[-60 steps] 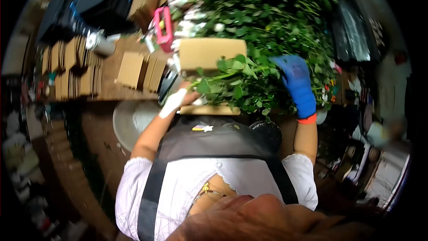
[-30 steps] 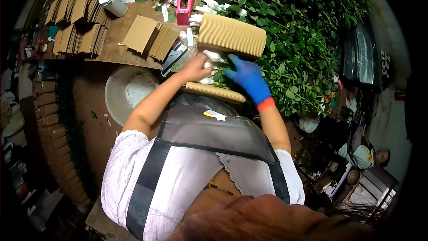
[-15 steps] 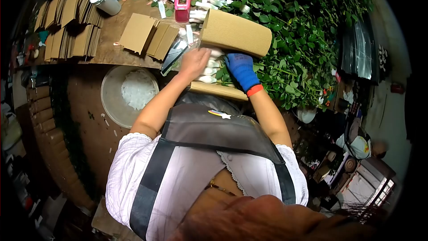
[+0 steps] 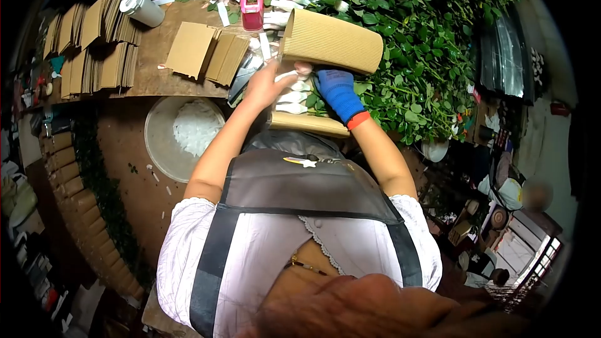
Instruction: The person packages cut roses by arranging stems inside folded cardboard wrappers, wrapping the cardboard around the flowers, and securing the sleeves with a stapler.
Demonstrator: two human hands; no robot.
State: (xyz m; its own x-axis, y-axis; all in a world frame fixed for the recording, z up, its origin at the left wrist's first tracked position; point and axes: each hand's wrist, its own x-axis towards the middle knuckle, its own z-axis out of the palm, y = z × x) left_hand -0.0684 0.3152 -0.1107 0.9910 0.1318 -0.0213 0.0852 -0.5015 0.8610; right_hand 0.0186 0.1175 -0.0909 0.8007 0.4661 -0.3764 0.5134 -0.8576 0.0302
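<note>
Bare, my left hand [image 4: 263, 86] is beside a row of flower buds in white net sleeves [image 4: 292, 97], its thumb and fingers apart and slightly blurred. A pinkish bud [image 4: 303, 69] shows just beyond its fingertips. My right hand [image 4: 337, 91] wears a blue glove with a red cuff and lies over the stems just behind the buds. Its fingers are partly tucked beneath a curved sheet of corrugated cardboard [image 4: 332, 40], so their grip is hidden. The cardboard arches over the bunch, and its near edge [image 4: 310, 124] lies close to my apron.
Leafy stems [image 4: 413, 44] cover the right of the table. Left are a pink tape dispenser [image 4: 252, 0], cardboard pieces [image 4: 191, 47], a dark flat tool [image 4: 241, 81], stacked cardboard [image 4: 103, 31] and a white lidded cup [image 4: 143, 9]. A white-lined bucket [image 4: 153, 144] stands below the edge.
My left hand has moved slightly left and its thumb and fingers have spread apart. The gloved right hand stays nearly in place by the stems. The camera view has shifted a little.
</note>
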